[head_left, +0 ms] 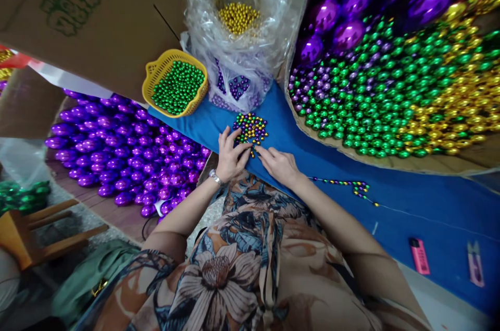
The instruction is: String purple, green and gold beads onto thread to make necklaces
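Note:
On the blue cloth (328,164) lies a small heap of loose purple, gold and green beads (250,127). My left hand (231,158), with a metal watch at the wrist, is at the heap's near side. Its thumb and forefinger are pinched together on something thin that I cannot make out. Close by on the right, my right hand (280,165) has its fingertips together at a few beads (253,152) between the hands. A string of mixed beads (339,182) comes out from beneath my right wrist and trails right, its bare thread running on across the cloth.
A yellow basket (147,88) holds green beads, beside a clear plastic bag (199,8) with gold and purple beads. Cardboard boxes hold shiny purple beads (125,151) at left and bead strands (375,96) at right. A pink lighter (420,256) and thread snips (475,264) lie at lower right.

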A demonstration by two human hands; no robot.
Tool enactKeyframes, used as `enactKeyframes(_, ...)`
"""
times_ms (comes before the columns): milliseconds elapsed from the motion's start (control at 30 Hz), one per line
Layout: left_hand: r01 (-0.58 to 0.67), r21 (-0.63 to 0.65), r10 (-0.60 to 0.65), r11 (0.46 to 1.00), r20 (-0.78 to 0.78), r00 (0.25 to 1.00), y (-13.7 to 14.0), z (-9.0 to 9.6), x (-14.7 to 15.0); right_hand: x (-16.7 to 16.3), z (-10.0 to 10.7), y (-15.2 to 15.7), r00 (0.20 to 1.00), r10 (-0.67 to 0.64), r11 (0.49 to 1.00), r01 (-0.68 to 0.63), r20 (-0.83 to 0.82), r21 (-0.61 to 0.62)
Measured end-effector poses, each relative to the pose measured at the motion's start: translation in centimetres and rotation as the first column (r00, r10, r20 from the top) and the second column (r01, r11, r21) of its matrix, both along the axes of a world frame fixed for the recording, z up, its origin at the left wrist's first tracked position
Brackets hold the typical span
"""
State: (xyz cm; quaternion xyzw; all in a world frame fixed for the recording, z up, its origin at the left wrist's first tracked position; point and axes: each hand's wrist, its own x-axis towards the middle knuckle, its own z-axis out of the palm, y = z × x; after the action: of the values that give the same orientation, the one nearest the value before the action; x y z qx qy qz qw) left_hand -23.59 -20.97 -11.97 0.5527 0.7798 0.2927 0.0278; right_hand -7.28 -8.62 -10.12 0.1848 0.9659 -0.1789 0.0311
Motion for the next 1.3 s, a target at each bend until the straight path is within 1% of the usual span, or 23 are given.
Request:
enactKeyframes(67, 0.009, -0.011, -0.009, 1.000, -0.002, 1.000, 0.0, 0.2, 0.1, 0.2, -0.1, 0.0, 1.000, -0.002, 1.000, 0.002, -0.009, -0.001)
enactKeyframes(133, -0.013, -0.017, 0.013, 1.000, 0.000, 1.000, 0.1, 0.4, 0.2, 0.8, -0.2, 0.0, 1.000, -0.005, 1.000, 0.005, -0.027, -0.004)
enactKeyframes(233, -0.030, 0.006, 0.030, 1.000, -0.002, 1.000, 0.3, 0.4, 0.3, 2.0, -0.4, 0.0, 0.997, -0.025, 1.000, 0.025, -0.072, -0.002)
enactKeyframes(333, -0.011, 0.035, 0.013, 0.999, -0.043, 0.999, 0.7, 0.1, 0.5, 2.8, -0.7, 0.0, 0.993, -0.043, 0.999, 0.043, -0.110, 0.001)
enactKeyframes(400, -0.008, 0.032, 0.010, 0.999, -0.076, 0.997, 0.9, 0.0, 0.5, 2.9, -0.9, -0.1, 0.992, -0.054, 0.998, 0.055, -0.116, 0.005)
enactKeyframes(500, -0.022, 0.007, 0.022, 1.000, -0.092, 0.996, 0.8, -0.1, 0.5, 2.9, -1.0, -0.1, 0.992, -0.065, 0.998, 0.066, -0.112, 0.005)
enactKeyframes(667, -0.037, -0.030, 0.035, 0.999, -0.058, 0.998, 0.4, -0.1, 0.3, 2.5, -0.9, -0.1, 0.993, -0.059, 0.998, 0.060, -0.099, 0.002)
enactKeyframes(900, -0.027, -0.014, 0.026, 1.000, -0.056, 0.998, 0.3, -0.3, 0.2, 2.3, -0.6, 0.2, 0.997, -0.051, 0.999, 0.051, -0.058, -0.003)
enactKeyframes(1100, -0.038, -0.061, 0.037, 0.997, -0.015, 0.999, 0.3, -0.2, 0.1, 2.1, -0.6, 0.1, 0.999, -0.042, 0.999, 0.042, -0.011, -0.001)
enactKeyframes(1300, -0.034, -0.053, 0.033, 0.998, -0.023, 0.999, 0.3, -0.3, 0.0, 1.8, -0.4, 0.1, 0.999, -0.036, 0.999, 0.035, 0.017, 0.016)
